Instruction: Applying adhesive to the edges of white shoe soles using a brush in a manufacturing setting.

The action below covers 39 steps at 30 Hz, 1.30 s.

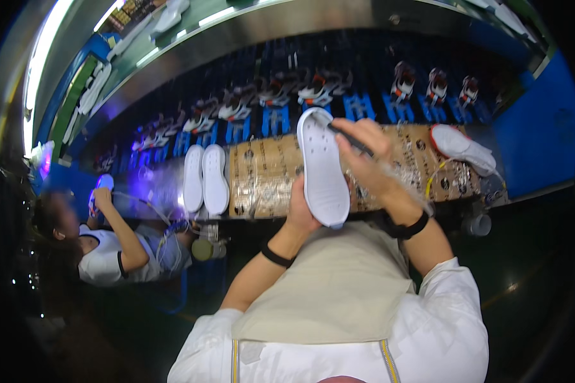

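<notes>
A white shoe sole (pixel 324 169) stands nearly upright in front of me, its hollow inner side with small holes facing up. My left hand (pixel 302 205) is closed around its lower left edge; some fingers are hidden behind it. In my right hand (pixel 372 150) is a dark-handled brush (pixel 354 142). The brush's head lies at the sole's far end, against the inner rim. Left of these, two more white soles (pixel 193 179) rest side by side on the bench. A white shoe upper with a red edge (pixel 460 148) lies at the right.
Brown cardboard under clear film (pixel 262 175) covers the bench. Beyond it, shoes (pixel 316 89) sit in a row on blue holders (pixel 275 121). A co-worker (pixel 108 255) sits at the left, holding a shoe part. A cup (pixel 479 225) hangs by the right front edge.
</notes>
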Each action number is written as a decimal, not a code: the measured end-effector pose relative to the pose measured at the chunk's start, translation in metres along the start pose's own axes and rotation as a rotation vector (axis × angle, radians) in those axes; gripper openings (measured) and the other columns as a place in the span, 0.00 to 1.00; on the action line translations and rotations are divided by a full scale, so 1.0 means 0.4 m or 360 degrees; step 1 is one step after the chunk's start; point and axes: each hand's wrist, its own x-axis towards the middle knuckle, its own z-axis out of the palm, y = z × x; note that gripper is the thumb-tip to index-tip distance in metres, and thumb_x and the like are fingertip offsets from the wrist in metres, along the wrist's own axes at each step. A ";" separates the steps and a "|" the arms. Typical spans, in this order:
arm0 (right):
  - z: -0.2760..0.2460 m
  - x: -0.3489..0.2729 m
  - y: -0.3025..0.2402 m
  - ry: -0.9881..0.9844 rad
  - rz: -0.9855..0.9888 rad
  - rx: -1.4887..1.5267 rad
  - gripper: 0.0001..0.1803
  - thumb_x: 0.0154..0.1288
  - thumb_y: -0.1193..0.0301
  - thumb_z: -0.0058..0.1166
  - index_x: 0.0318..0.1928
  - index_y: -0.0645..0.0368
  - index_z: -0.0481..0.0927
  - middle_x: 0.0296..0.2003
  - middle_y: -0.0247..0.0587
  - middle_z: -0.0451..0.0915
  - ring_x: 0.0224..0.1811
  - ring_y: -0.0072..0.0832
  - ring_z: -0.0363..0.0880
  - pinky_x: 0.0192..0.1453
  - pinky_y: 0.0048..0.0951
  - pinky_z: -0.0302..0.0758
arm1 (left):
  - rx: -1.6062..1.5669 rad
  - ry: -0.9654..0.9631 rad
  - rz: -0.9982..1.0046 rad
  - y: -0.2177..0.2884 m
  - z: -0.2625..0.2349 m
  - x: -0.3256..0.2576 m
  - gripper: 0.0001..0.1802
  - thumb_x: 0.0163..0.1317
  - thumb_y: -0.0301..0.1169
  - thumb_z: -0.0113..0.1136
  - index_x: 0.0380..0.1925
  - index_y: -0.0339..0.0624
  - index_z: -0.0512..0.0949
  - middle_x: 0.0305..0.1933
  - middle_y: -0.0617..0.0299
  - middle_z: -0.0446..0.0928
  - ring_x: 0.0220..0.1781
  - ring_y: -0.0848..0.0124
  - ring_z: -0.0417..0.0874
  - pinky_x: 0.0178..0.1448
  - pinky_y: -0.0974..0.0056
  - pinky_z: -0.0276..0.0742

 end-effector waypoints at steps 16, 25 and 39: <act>-0.009 -0.010 -0.035 -0.0806 -0.0180 0.0461 0.13 0.62 0.76 0.65 0.48 0.62 0.88 0.34 0.41 0.86 0.37 0.37 0.78 0.47 0.37 0.73 | -0.0237 0.0143 0.0114 0.023 0.014 -0.009 0.37 0.74 0.55 0.32 0.70 0.41 0.69 0.63 0.48 0.80 0.58 0.50 0.86 0.62 0.44 0.85; -0.015 -0.045 -0.066 -0.0931 -0.0144 0.0352 0.15 0.60 0.76 0.67 0.50 0.60 0.89 0.34 0.44 0.84 0.38 0.37 0.79 0.46 0.36 0.72 | -0.0111 0.0109 0.0294 0.024 -0.021 -0.006 0.36 0.75 0.56 0.35 0.69 0.41 0.70 0.65 0.51 0.78 0.65 0.56 0.82 0.70 0.49 0.80; -0.038 -0.043 -0.125 -0.0955 0.0268 0.0516 0.15 0.60 0.72 0.71 0.49 0.57 0.89 0.39 0.41 0.87 0.43 0.37 0.82 0.57 0.37 0.71 | -0.0080 -0.0097 0.0474 0.133 0.038 0.017 0.39 0.72 0.56 0.33 0.67 0.34 0.70 0.58 0.41 0.79 0.57 0.50 0.83 0.63 0.48 0.81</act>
